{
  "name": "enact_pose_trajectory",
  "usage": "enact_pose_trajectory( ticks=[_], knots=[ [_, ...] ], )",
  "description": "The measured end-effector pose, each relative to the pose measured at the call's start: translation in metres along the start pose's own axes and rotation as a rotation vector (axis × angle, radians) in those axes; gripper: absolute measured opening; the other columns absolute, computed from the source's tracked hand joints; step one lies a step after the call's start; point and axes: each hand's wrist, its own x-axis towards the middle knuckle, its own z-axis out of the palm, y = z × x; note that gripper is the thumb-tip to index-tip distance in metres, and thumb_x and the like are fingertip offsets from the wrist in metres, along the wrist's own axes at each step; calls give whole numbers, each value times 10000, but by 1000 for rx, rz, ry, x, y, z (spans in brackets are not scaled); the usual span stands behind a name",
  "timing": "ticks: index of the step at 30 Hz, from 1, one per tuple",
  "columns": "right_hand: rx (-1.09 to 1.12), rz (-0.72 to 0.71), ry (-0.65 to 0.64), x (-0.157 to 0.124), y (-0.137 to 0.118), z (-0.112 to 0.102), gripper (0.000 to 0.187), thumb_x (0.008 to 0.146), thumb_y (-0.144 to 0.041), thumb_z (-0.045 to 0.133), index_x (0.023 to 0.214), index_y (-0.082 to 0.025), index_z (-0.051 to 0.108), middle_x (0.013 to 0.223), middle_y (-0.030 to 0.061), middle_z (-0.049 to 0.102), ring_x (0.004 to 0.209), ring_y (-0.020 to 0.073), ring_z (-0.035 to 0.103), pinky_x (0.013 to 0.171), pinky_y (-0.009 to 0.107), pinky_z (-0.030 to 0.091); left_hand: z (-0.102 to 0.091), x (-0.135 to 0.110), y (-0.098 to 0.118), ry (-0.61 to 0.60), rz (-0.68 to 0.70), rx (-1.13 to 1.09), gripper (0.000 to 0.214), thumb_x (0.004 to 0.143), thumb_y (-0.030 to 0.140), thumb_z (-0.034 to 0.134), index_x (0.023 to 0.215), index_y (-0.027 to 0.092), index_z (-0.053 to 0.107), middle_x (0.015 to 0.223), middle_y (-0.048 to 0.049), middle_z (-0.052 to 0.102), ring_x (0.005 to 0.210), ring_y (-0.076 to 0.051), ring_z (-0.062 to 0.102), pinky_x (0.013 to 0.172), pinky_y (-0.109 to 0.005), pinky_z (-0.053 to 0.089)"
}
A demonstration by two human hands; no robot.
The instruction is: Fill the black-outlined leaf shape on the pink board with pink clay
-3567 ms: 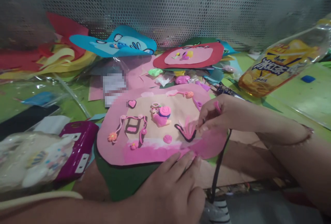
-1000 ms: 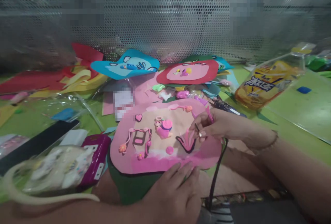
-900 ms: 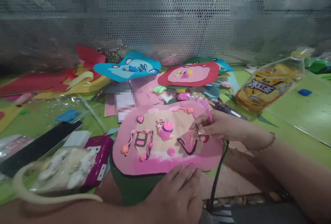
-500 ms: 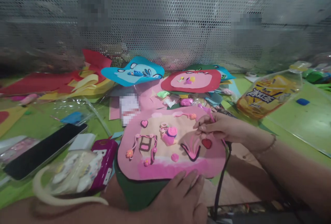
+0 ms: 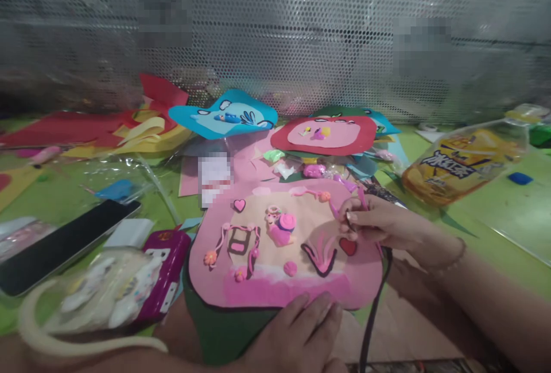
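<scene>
A pink paper picture (image 5: 202,281) with a cream middle lies before me. Pink clay pieces decorate it, among them a snail (image 5: 282,229), a shell (image 5: 290,268), flowers and thin strands around a small window shape. My left hand (image 5: 301,333) lies over its lower edge, fingers stretched out and holding nothing. Over the right side of the picture, my right hand (image 5: 379,224) is closed in a pinch, beside a red heart (image 5: 348,245) and a pink strand (image 5: 362,195). Whatever is between those fingertips is too small to make out. A black cord-like strip (image 5: 373,315) hangs below this hand.
Left are a black phone (image 5: 64,249), a magenta case (image 5: 161,269) and a cream loop strap (image 5: 32,327). A drink bottle (image 5: 465,160) lies tilted at right. Behind are blue (image 5: 189,117) and red (image 5: 284,140) paper pictures, clay lumps and a perforated metal panel (image 5: 275,28).
My right hand has moved slightly right and down, still pinched. The left hand stays on the lower edge. The view has shifted a little, so the picture appears slightly larger.
</scene>
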Motion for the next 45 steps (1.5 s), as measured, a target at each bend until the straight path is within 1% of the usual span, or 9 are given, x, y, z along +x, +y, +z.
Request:
enact_pose_trajectory(
  ticks=[2, 9, 18, 25, 27, 32, 38, 42, 45],
  knots=[
    [9, -2, -15, -2, 1, -2, 254, 674, -287, 798, 717, -127, 606, 647, 37, 653, 555, 69, 607, 383, 94, 310, 1, 0, 1, 10, -6, 8, 353, 1016, 267, 331, 1076, 125, 647, 1139, -12, 670, 1093, -148, 547, 909, -253, 438],
    [30, -24, -53, -1, 5, -7, 353, 634, -345, 819, 660, -139, 534, 601, 28, 625, 525, 72, 569, 352, 117, 222, 5, -2, 1, 55, 3, 45, 416, 1035, 266, 263, 1047, 145, 661, 1145, -2, 663, 1075, -134, 554, 871, -236, 457],
    [17, 41, -14, -1, 2, -3, 194, 709, -275, 768, 787, -138, 655, 655, 54, 641, 557, 82, 593, 313, 109, 107, 3, 0, -1, 54, -4, 44, 464, 1045, 256, 218, 1041, 157, 672, 1135, 14, 668, 1074, -124, 540, 869, -225, 456],
    [15, 61, -12, 0, 2, -2, 222, 675, -269, 791, 786, -137, 651, 661, 62, 633, 614, 112, 621, 317, 103, 121, 2, 0, -1, 35, 8, 10, 409, 1032, 260, 275, 1042, 141, 666, 1154, 1, 661, 1083, -140, 545, 882, -247, 452],
    [16, 52, -10, 0, 2, -1, 244, 670, -280, 795, 785, -138, 634, 661, 65, 641, 564, 89, 582, 322, 109, 116, 0, 1, 0, 23, 6, 0, 384, 1027, 253, 294, 1054, 132, 657, 1152, 0, 663, 1085, -143, 546, 881, -249, 453],
    [17, 42, -15, -2, 1, 3, 267, 685, -294, 786, 748, -147, 572, 624, 40, 639, 390, 9, 342, 328, 129, 76, -3, 2, 1, 23, -16, -35, 373, 1024, 229, 292, 1059, 114, 644, 1101, 19, 686, 1066, -140, 565, 867, -251, 460],
    [-18, 54, 4, -4, 0, 7, 231, 698, -302, 775, 731, -125, 629, 674, 64, 643, 468, 39, 458, 332, 139, 79, -6, 3, 1, -14, -7, -69, 317, 996, 208, 350, 1107, 82, 619, 1158, -32, 661, 1099, -165, 560, 901, -271, 457],
    [-37, 47, 10, -3, 0, 6, 188, 749, -299, 735, 797, -125, 683, 725, 68, 652, 552, 57, 547, 331, 126, 106, -6, 4, 2, 6, -16, -69, 319, 997, 216, 355, 1101, 70, 619, 1132, -36, 673, 1082, -175, 573, 898, -280, 463],
    [-58, 52, 23, -2, 1, 5, 195, 757, -303, 726, 850, -134, 694, 747, 67, 660, 556, 58, 558, 323, 126, 109, -4, 3, 2, 25, -15, -70, 309, 995, 200, 359, 1086, 72, 624, 1119, -39, 678, 1081, -168, 573, 890, -272, 463]
  ],
)
